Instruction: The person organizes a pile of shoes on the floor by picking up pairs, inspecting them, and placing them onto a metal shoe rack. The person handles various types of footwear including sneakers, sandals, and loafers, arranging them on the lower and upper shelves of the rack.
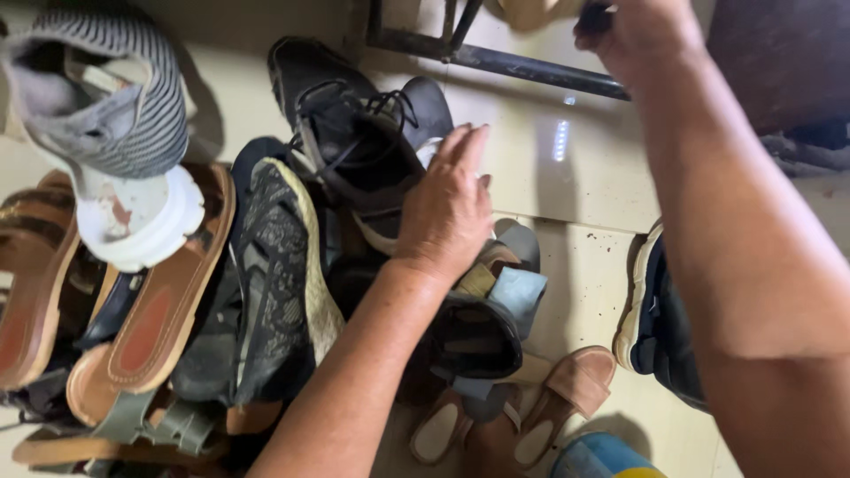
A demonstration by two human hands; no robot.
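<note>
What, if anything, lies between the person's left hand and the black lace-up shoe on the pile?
Nothing visible does. The left hand already rests palm-down on the black lace-up shoe, its fingers over the shoe's side. The right hand is up by the dark metal frame.

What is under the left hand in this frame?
The left hand rests flat on a black lace-up shoe atop the shoe pile. The hand covers the shoe's near end, so what lies directly beneath the palm cannot be seen.
</note>
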